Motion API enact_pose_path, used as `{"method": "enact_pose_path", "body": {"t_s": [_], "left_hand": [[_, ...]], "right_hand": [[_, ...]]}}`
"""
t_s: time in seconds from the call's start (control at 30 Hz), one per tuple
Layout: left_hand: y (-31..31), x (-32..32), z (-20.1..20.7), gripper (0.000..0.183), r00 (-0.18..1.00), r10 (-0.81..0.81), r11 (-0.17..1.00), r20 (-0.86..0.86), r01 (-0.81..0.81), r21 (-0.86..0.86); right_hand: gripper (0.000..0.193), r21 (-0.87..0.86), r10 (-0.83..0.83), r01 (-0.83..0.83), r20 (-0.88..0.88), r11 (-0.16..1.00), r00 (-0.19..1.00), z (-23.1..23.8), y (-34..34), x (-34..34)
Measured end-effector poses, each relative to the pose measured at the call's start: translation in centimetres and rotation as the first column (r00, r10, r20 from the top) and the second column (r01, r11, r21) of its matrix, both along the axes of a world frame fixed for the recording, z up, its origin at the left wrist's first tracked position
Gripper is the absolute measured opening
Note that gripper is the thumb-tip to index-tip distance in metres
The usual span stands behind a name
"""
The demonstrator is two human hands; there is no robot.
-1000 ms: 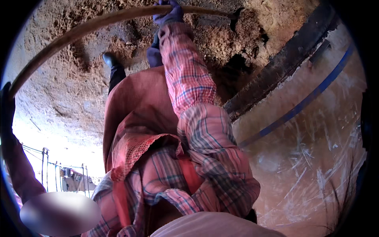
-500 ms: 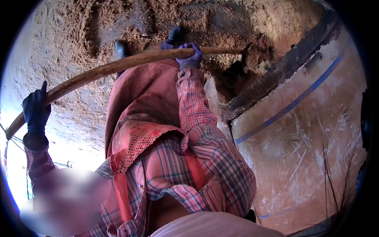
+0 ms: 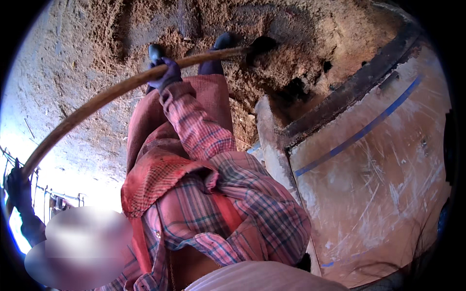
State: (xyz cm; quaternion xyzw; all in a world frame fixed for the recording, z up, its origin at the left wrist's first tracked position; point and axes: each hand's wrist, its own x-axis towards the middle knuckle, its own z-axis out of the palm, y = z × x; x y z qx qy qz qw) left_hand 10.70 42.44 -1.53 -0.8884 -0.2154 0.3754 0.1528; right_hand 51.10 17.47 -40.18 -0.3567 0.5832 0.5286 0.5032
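A long wooden-handled hoe slants across the view, its handle looking bowed through the lens. Its dark head rests at loose brown sawdust-like material beyond my feet. At the far left, my left hand, in a dark glove, is closed round the upper end of the handle. My right hand, in a purple glove, grips the handle farther down, in front of my legs. The exact shape of the hoe's head is hard to make out.
My dark boots stand on the littered floor. On the right, a dark beam-like edge borders a scuffed brown panel with a blue stripe. Beside it lies a dark hollow. Bright light and thin bars appear at the left.
The hoe's head has moved left, away from the dark hollow, toward my boots. Both hands have shifted left, the left one also lower in the view, still holding the handle.
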Motion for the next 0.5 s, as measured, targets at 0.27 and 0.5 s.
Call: {"method": "enact_pose_path", "body": {"t_s": [0.27,0.5], "left_hand": [[0.9,22.1,-10.0,0.055,0.996,-0.037,0.993,0.076,0.045,-0.106],[-1.9,33.7,-7.7,0.052,0.93,-0.103,0.982,0.353,0.152,-0.113]], "right_hand": [[0.008,0.081,-0.239,0.226,0.208,0.971,0.949,-1.0,-5.1,23.3],[0.034,-0.285,0.156,0.399,0.933,0.871,0.325,2.5,-5.1,29.9]]}}
